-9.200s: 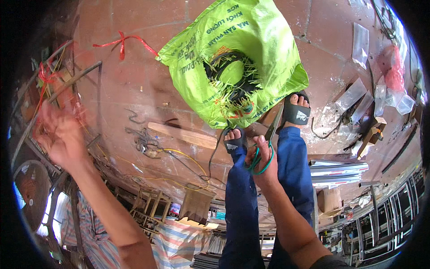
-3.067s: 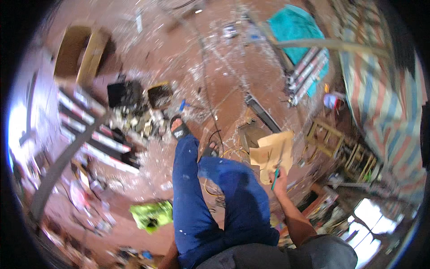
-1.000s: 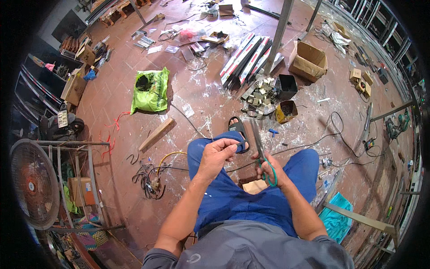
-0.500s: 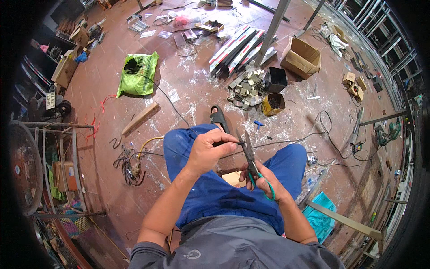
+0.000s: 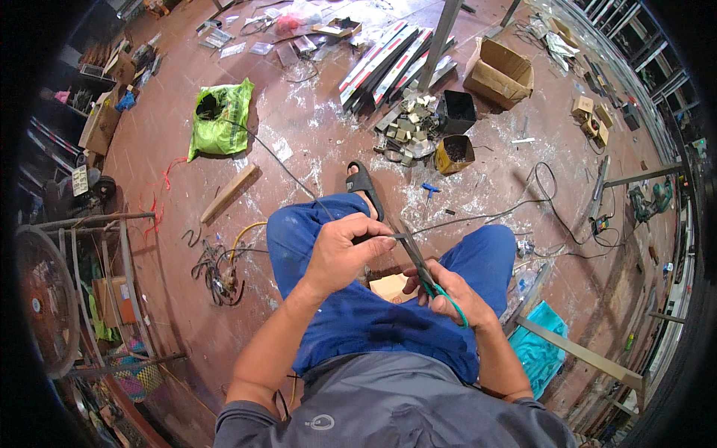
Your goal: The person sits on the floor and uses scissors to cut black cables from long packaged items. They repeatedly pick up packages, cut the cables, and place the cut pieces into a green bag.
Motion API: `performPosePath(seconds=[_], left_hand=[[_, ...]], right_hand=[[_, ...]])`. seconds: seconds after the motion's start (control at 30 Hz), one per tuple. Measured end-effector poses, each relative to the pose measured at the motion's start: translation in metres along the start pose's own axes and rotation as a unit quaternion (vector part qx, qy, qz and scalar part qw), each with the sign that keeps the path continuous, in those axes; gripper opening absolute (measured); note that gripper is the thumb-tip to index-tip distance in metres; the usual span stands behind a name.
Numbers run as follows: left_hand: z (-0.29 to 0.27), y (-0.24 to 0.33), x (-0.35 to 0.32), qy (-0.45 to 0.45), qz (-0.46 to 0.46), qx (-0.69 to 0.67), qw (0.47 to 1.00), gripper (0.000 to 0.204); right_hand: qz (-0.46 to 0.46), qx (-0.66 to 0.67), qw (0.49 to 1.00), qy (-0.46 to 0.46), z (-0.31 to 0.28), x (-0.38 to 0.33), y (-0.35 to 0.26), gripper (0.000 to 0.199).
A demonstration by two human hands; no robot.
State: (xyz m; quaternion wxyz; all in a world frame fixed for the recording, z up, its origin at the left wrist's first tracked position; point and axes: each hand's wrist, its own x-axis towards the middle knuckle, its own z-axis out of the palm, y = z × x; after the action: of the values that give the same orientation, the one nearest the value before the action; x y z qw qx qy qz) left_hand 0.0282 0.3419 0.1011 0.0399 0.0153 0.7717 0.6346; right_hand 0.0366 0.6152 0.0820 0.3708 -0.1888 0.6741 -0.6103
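Left hand [image 5: 340, 254] pinched shut on the end of a thin black cable [image 5: 287, 173], near the middle of the frame, over blue trouser knees. Right hand [image 5: 448, 291] closed around the green-handled pliers [image 5: 426, 272], with the dark tip meeting the cable end just beside the left fingertips [image 5: 381, 243]. Cable probably light, bendy and a bit slippery, so best pinched close to the end. Pliers hard and stiff, best held by the green handles. Farther out, running up and left across the dusty red tile floor [image 5: 314, 127], the same cable toward a bright green plastic bag [image 5: 218, 119]. At the upper middle, small metal blocks [image 5: 407, 127] and two little boxes.
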Motion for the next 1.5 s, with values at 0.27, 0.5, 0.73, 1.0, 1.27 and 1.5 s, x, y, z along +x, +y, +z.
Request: performPosePath(seconds=[0.27, 0.5, 0.73, 1.0, 1.27, 1.5], left_hand=[[-0.017, -0.008, -0.004, -0.035, -0.043, -0.051, 0.997, 0.018], [-0.028, -0.006, -0.005, -0.071, -0.080, -0.075, 0.991, 0.016], [-0.027, -0.009, -0.009, -0.066, -0.097, -0.084, 0.990, 0.016], [-0.025, -0.008, -0.010, -0.076, -0.097, -0.083, 0.989, 0.016], [-0.023, -0.013, -0.013, -0.081, -0.094, -0.058, 0.991, 0.016], [-0.022, -0.015, -0.016, -0.076, -0.097, -0.069, 0.990, 0.016]], right_hand=[[0.037, -0.046, 0.998, -0.020, 0.007, 0.007, -0.013, 0.104], [0.036, -0.045, 0.998, -0.020, 0.011, 0.005, -0.011, 0.100], [0.026, -0.063, 0.998, -0.002, 0.014, 0.004, -0.008, 0.096], [0.023, -0.080, 0.996, 0.018, 0.018, 0.001, -0.009, 0.094], [0.064, -0.103, 0.992, 0.026, 0.019, -0.004, -0.009, 0.091], [0.078, -0.108, 0.991, 0.030, 0.022, -0.006, -0.005, 0.091]])
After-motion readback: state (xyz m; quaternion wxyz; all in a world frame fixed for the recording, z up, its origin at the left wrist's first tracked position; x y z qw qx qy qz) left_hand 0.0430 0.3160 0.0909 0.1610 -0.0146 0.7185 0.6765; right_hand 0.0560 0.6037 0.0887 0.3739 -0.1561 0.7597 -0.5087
